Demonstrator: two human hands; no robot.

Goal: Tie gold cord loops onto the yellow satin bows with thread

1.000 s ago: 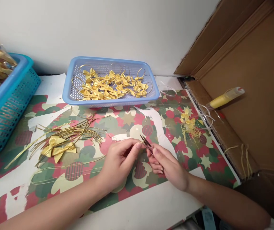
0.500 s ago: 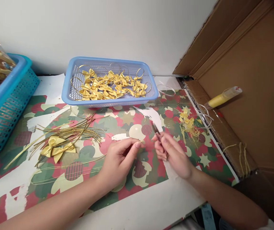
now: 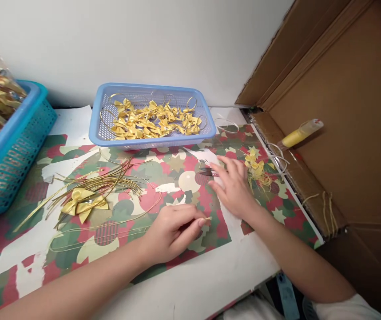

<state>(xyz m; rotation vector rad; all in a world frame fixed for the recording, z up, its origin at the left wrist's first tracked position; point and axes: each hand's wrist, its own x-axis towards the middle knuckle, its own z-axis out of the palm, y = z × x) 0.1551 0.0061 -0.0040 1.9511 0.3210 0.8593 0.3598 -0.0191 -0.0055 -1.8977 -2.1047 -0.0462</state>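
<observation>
My left hand [image 3: 173,233] is closed in a pinch on a thin gold cord [image 3: 124,226]. A short end pokes out past the fingertips, and the rest trails left in loops over the table. My right hand [image 3: 233,189] hovers low with its fingers spread. Beside its fingertips lie dark thread snips [image 3: 205,172], blades pointing left, their handle partly hidden by the hand. To the left, yellow ribbon bows [image 3: 84,205] lie against a bundle of gold cords [image 3: 110,181].
A blue basket [image 3: 153,143] with several yellow bows stands at the back. At left is a teal basket [image 3: 17,146] of bagged bows. Thread scraps [image 3: 260,175] lie at right, near a yellow-filled tube [image 3: 299,135] and a cardboard wall [image 3: 340,115].
My right hand has set the snips down on the table and opened, moving slightly away from me. My left hand has shifted a little toward me and right, keeping its pinch on the cord.
</observation>
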